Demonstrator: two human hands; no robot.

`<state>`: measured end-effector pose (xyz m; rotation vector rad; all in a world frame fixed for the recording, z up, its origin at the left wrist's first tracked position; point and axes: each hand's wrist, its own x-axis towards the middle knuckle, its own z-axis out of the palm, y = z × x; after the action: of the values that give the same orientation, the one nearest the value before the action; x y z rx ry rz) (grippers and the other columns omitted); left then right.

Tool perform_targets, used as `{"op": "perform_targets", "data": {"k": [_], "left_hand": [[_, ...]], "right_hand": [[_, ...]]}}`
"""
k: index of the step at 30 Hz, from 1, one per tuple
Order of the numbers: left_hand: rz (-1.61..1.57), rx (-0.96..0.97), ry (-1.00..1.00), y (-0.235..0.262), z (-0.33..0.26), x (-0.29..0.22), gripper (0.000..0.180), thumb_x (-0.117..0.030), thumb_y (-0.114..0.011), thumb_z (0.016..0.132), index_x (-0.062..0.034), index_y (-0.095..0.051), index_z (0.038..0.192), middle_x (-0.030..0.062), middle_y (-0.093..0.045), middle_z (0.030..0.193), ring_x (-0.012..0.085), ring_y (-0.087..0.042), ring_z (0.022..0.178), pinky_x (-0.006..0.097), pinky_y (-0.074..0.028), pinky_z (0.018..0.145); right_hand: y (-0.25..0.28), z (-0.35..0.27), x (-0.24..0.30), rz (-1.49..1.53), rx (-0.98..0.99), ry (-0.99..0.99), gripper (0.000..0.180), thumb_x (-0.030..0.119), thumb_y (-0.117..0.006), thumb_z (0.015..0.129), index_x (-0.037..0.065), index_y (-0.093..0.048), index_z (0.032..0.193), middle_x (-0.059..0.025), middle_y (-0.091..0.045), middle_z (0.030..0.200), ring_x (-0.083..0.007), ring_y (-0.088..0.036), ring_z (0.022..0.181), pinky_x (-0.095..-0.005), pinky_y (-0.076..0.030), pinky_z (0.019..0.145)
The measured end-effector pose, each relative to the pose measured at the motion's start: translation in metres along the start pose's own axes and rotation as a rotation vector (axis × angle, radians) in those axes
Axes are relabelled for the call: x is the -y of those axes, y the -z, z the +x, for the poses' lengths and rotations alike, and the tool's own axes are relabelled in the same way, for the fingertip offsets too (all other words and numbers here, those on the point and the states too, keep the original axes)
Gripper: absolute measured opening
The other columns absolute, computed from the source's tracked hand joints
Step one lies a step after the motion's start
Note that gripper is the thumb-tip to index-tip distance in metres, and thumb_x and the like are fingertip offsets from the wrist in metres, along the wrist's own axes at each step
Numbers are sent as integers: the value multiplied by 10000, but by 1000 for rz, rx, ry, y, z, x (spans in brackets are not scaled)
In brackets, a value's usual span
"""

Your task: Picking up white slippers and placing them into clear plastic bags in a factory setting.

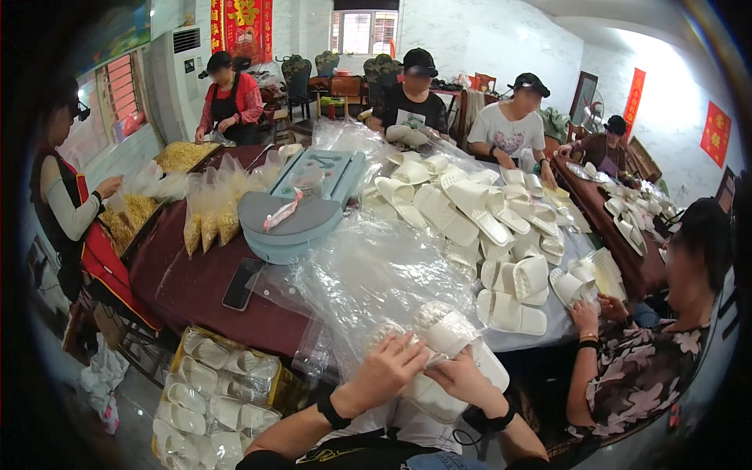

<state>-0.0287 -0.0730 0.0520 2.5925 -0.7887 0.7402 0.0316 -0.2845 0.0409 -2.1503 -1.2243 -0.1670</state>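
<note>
Close to my body, at the table's near edge, I hold a pair of white slippers [441,326]. My left hand [387,363] has its fingers bent over the strap of the left one, where clear plastic seems to lie. On the other side, my right hand [464,381] grips the slippers near their straps, its thumb toward the left hand. Part of the soles shows below and to the right of that hand. Beyond my hands spreads a stack of clear plastic bags [376,270], wrinkled and shiny.
A pile of white slippers [462,205] covers the table's right half. A blue-grey machine [291,227], a phone [244,283] and bags of yellow pieces [210,213] lie left. On the floor stands a yellow crate [283,389] of bagged slippers. A co-worker [627,345] sits right; several others work around.
</note>
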Motion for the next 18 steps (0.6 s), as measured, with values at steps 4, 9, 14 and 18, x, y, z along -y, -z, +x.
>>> {"op": "perform_targets", "data": {"k": [4, 9, 14, 18], "left_hand": [[-30, -10, -37, 2, 2, -12, 376, -145, -656, 876, -27, -640, 1232, 145, -651, 1269, 349, -600, 1210, 501, -452, 1003], [-112, -73, -35, 3, 3, -24, 353, -120, -637, 889, -13, -647, 1225, 148, -636, 1292, 327, -593, 1221, 471, -450, 1012], [-180, -86, -76, 11, 6, -31, 338, -127, -650, 885, -12, -653, 1203, 139, -640, 1278, 319, -597, 1214, 463, -450, 1025], [-233, -88, -115, 2, -4, -39, 337, -125, -632, 891, -29, -645, 1214, 130, -637, 1282, 314, -588, 1230, 470, -442, 1040]], "right_hand": [[-12, 2, -7, 87, 111, -241, 220, 185, -712, 834, 84, -669, 1025, -171, -695, 875, -395, -648, 916, -487, -486, 788], [-36, 16, -38, -25, 125, -112, 339, 242, -719, 797, 92, -632, 1088, -174, -688, 860, -419, -641, 842, -503, -500, 725], [-45, 47, -53, 31, 219, -233, 310, 325, -623, 879, 89, -605, 1078, -218, -669, 877, -438, -636, 824, -506, -505, 745], [-68, 74, -63, 334, 8, -362, 273, 265, -572, 952, 28, -577, 1087, -254, -655, 882, -469, -638, 841, -513, -496, 727]]}}
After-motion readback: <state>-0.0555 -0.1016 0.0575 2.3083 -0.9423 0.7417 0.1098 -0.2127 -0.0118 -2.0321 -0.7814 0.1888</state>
